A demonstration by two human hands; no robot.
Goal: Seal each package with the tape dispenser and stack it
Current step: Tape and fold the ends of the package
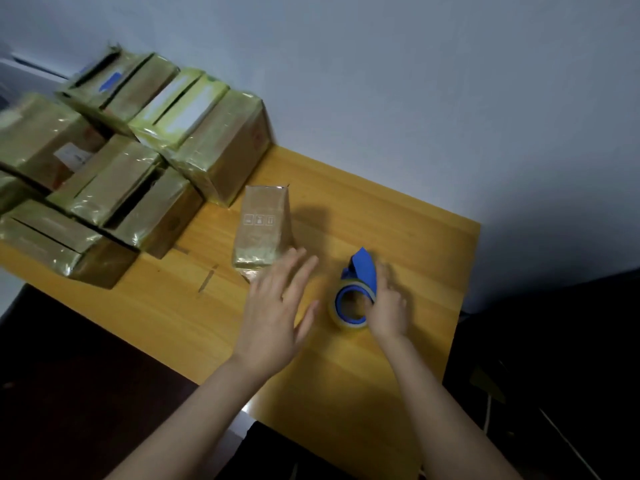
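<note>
**One package upright, tape dispenser in the right hand**

On the yellow wooden table (398, 230) a single small package (263, 226) stands on end near the middle of the view. It is a brown carton wrapped in glossy tape, with a row of small printed handling symbols on the face towards the camera. It is closed, so what it holds cannot be seen.

The left hand (277, 306) reaches in from six o'clock of the package, flat and released, with the fingers straight and spread. Its fingertips lie at the package's lower right corner; blur hides whether they touch it.

At four o'clock of the package, the tape dispenser (362, 273) sits on the table. It is blue, carries a roll of clear tape, and its blue handle points towards twelve o'clock. The right hand (388, 313) grasps it from the three o'clock side, fingers curled over the roll. The hand is somewhat blurred.

At ten o'clock of the view, a pile of packages (138, 161) covers the table's far left end, two layers deep in places. All are taped shut and shiny, so their contents are hidden. One at the back bears a blue strip (110, 81), and another at nine o'clock bears a white label (74, 155). A pale wall (415, 81) fills the twelve o'clock side.
</note>
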